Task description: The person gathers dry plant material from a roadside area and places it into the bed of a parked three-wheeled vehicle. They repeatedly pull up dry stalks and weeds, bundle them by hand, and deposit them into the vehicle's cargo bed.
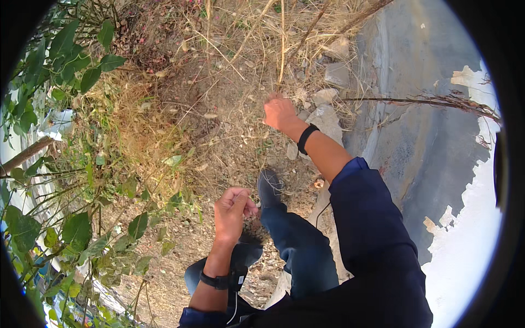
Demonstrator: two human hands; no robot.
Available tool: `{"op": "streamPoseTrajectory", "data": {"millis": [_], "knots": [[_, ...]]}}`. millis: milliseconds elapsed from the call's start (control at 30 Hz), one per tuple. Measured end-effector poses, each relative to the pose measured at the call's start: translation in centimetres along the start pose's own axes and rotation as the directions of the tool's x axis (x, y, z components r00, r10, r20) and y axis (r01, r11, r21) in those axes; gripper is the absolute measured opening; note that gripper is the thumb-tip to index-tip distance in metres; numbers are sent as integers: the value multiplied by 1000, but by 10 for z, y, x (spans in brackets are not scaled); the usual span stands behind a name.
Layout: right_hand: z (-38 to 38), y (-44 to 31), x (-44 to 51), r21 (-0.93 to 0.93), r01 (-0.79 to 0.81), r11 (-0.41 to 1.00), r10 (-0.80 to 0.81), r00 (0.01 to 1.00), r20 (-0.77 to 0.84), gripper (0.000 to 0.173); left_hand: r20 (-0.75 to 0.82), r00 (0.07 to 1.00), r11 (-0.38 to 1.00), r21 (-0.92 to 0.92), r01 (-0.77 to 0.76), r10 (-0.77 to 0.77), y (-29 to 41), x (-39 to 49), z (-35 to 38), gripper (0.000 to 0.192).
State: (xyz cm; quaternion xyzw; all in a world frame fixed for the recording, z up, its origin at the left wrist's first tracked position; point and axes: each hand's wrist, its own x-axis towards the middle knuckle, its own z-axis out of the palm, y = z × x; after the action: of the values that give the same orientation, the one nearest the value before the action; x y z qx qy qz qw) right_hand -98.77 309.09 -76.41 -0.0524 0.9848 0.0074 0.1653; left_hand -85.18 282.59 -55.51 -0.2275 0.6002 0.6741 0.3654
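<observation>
My right hand (279,112) reaches down to the ground with its fingers curled at the lower end of an upright dry stalk (282,45). The grip itself is partly hidden by the back of the hand. Nearer my body, my left hand (233,209) hangs above the soil beside my shoe (269,188). Its fingers are bent in and the thumb lies against them; no object shows in it. Dry soil (229,151) with scattered thin straws lies between and around both hands. Each wrist wears a black band.
A weathered grey wall (410,135) with peeling white paint runs along the right. Flat stones (326,123) line its foot, and a thin dry branch (406,100) juts across it. Leafy green shrubs (78,229) crowd the left, beside dry grass (135,123).
</observation>
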Motion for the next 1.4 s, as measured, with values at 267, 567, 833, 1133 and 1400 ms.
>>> {"op": "streamPoseTrajectory", "data": {"millis": [267, 567, 833, 1133, 1400], "knots": [[59, 32, 56, -625, 405, 667, -251, 912, 323, 30, 25, 996, 995, 57, -85, 84, -14, 48, -23, 19], [65, 51, 79, -372, 287, 882, -147, 920, 363, 18, 59, 984, 985, 44, -168, 166, -30, 77, -37, 19], [47, 58, 31, -167, -31, 986, 89, 932, 352, 24, 62, 969, 970, 26, -241, 239, -42, 73, -54, 18], [24, -36, -81, -57, 484, 873, -471, 868, 160, 17, 60, 944, 874, 363, -323, 324, -55, 80, -71, 31], [-49, -167, -99, 6, 905, 426, -863, 409, -296, 11, 371, 928, 995, 95, -3, -33, -43, 114, -88, 75]]}}
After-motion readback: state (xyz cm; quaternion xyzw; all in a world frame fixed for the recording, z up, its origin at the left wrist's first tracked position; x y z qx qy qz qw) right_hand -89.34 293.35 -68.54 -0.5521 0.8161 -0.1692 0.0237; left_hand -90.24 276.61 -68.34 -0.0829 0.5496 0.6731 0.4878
